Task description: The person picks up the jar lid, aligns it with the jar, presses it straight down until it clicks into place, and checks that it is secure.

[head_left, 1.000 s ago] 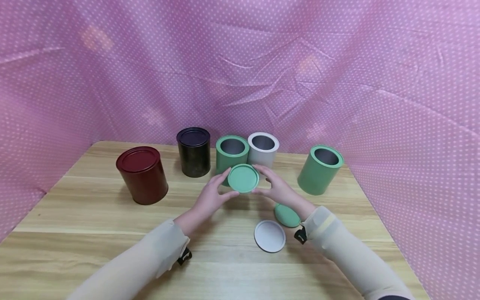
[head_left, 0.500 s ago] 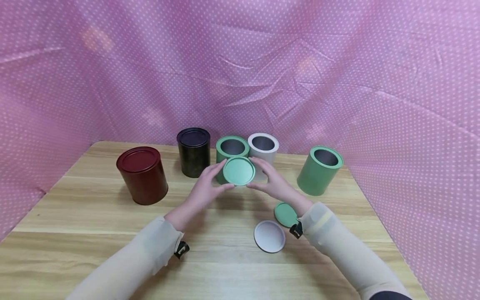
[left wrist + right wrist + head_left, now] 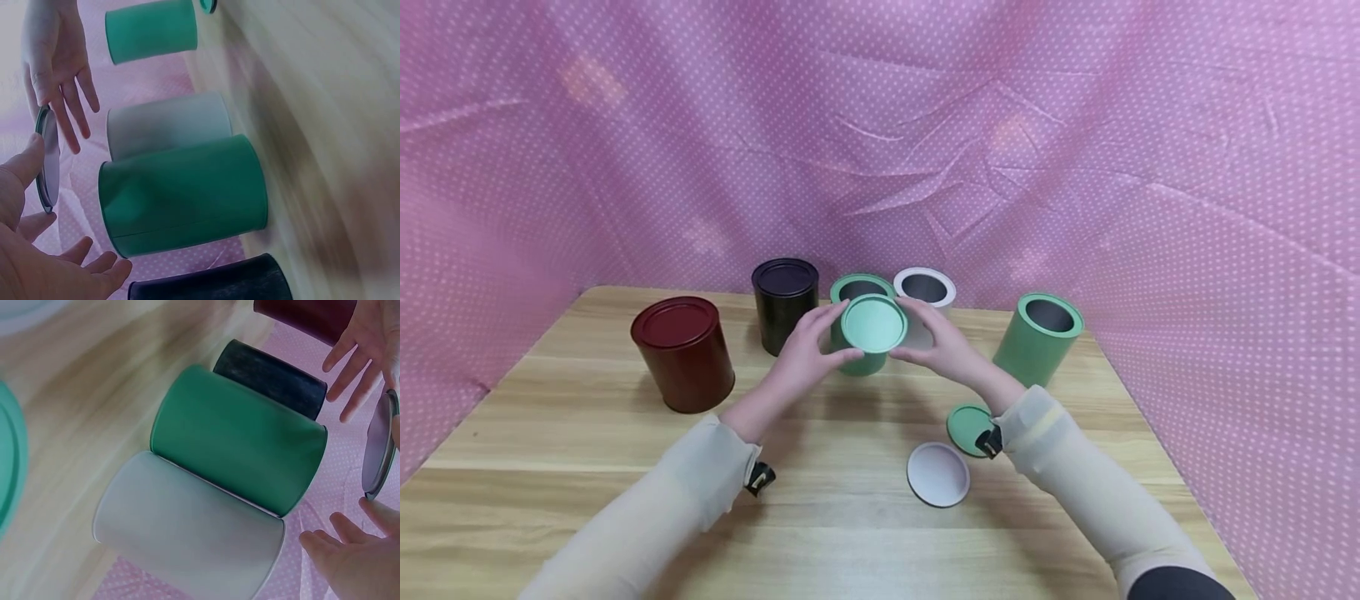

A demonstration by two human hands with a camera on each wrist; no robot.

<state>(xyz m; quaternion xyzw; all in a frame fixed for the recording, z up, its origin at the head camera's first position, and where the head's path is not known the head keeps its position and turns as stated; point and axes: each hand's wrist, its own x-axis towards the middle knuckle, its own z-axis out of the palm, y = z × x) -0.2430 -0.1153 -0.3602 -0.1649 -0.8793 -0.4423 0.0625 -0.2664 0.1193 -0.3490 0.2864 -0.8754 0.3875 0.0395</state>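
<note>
Holding a green lid above the green tin (unlabelled), both hands' fingers pinching its rim

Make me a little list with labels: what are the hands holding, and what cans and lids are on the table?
Held: green lid, between left hand and right hand
Lid position: above the open green can, not on it
Open cans: white can, second green can
Closed cans: red can, black can
Loose lids: white lid, another green lid
Surface: wooden table
</note>
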